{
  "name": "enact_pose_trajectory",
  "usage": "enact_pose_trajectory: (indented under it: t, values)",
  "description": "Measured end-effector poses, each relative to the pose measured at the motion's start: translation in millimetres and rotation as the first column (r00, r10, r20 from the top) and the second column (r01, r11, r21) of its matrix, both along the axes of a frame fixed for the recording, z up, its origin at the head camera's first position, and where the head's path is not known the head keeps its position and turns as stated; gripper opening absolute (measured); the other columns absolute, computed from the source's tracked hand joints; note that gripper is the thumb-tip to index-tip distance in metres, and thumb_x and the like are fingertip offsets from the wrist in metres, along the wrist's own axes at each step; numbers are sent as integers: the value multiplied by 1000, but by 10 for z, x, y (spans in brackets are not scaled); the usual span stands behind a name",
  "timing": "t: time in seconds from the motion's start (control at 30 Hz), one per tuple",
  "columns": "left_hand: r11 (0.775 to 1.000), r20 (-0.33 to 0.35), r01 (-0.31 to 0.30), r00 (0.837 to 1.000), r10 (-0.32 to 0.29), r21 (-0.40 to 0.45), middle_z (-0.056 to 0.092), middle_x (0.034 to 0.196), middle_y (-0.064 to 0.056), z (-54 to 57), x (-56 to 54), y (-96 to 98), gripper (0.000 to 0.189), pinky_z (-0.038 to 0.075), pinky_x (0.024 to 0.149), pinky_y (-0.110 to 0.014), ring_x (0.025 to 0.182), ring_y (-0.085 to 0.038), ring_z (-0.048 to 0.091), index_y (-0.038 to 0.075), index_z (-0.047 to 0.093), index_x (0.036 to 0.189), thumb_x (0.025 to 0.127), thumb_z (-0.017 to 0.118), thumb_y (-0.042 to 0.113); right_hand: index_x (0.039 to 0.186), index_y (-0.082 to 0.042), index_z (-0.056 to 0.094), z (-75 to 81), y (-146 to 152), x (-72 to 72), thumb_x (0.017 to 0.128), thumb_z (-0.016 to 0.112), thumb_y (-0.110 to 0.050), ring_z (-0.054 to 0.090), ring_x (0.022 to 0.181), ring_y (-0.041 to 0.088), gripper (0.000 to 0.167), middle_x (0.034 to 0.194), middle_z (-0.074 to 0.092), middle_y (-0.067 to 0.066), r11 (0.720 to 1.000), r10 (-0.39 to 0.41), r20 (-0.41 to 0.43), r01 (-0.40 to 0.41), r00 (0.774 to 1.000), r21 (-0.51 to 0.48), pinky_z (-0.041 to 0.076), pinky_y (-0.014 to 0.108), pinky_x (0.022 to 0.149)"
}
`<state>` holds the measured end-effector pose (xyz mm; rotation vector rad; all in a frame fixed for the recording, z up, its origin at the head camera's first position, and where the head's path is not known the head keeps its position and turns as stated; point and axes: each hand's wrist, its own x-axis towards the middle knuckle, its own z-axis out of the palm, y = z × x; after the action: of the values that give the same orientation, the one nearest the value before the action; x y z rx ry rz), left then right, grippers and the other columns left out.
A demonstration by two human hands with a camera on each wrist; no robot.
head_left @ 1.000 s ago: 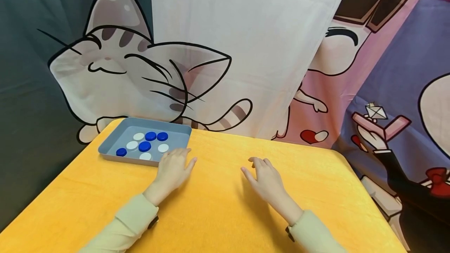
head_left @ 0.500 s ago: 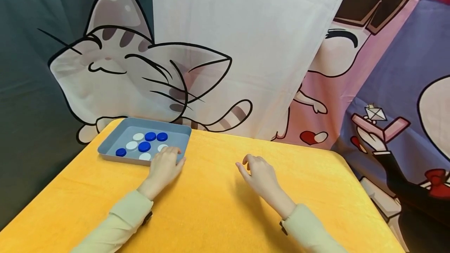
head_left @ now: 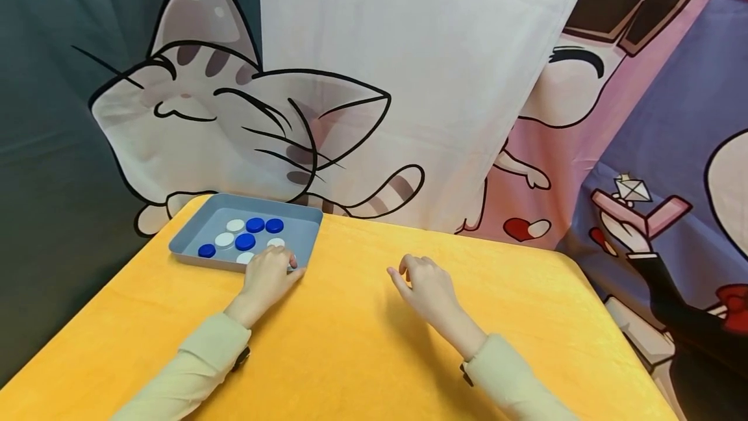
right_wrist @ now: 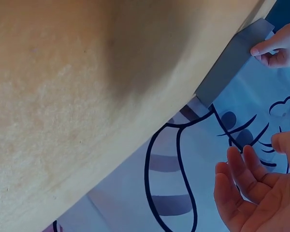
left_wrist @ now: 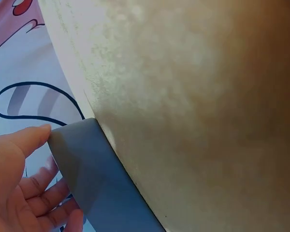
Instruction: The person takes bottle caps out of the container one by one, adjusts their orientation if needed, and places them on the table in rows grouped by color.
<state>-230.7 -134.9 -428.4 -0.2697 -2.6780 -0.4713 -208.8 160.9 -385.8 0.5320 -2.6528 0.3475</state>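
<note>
A shallow grey-blue tray lies at the far left of the table, holding several blue caps and white caps, round and flat. My left hand is at the tray's near right corner, fingers bent over the rim and partly covering a white cap. In the left wrist view, the thumb lies at the rim of the tray, apart from the loosely curled fingers; no object shows between them. My right hand hovers above the tabletop with relaxed fingers, holding nothing.
A yellow cloth covers the table. Behind it hangs a backdrop curtain with a cartoon cat and figures. The tray sits near the table's far left edge.
My left hand has moved left from beside the tray, and its fingers have bent over the near right corner. The right hand has shifted slightly left, its fingers curling a little more.
</note>
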Motion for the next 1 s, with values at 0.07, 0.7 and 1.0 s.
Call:
enact_pose_trajectory:
  t: [0.07, 0.7, 1.0]
  values:
    - [1000, 25, 2, 1000, -2, -7, 64, 72, -3, 0, 4, -4, 21, 45, 52, -33, 67, -21, 57, 12, 66, 73, 77, 79, 28, 79, -15, 60, -9, -11, -7, 90, 64, -39, 45, 58, 9, 26, 64, 53, -6, 1000, 6, -7, -6, 1000, 8, 34, 22, 46]
    - [980, 2, 157, 987, -158, -120, 56, 66, 1, 10, -13, -27, 27, 43, 50, -32, 63, -18, 52, 15, 52, 68, 77, 77, 12, 73, -16, 58, -53, -7, -28, 87, 68, -25, 43, 54, 10, 19, 57, 51, -8, 997, 38, -71, -33, 997, 71, 31, 22, 43]
    - [973, -12, 187, 982, -191, -138, 48, 63, 2, 17, -11, -23, 27, 36, 49, -29, 61, -15, 44, 14, 49, 68, 80, 63, -6, 73, -16, 60, -52, -15, -39, 86, 68, -21, 42, 53, 9, 16, 57, 51, -8, 996, 47, -81, -41, 996, 76, 30, 21, 43]
